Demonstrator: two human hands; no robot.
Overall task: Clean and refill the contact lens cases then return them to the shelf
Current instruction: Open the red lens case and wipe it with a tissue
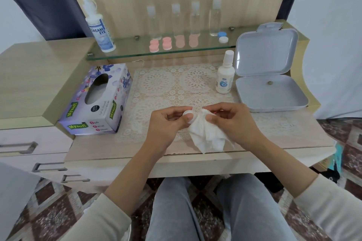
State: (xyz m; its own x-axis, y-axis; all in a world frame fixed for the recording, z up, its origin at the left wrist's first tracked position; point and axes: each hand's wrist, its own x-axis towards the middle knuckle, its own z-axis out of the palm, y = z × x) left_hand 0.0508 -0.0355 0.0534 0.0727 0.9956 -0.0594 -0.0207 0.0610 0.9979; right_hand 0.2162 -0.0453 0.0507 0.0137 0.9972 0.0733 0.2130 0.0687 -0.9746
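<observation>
I'm mid-clean here: one white lens case (188, 114) is off the glass shelf (137, 53) and held just above the near surface (284, 123). My left hand (166, 121) has its fingers (173, 116) curled round it, thumb pinching the rim. The right hand (233, 121) pinches a crumpled tissue (207, 135) against the case. By my read, it's the wiping step. Refilling is not yet begun: the small solution bottle (225, 76) stands capped, far right. The pink cases (160, 44) and the blue-and-white case (222, 37) sit on the shelf; cleaned or not, I cannot tell.
</observation>
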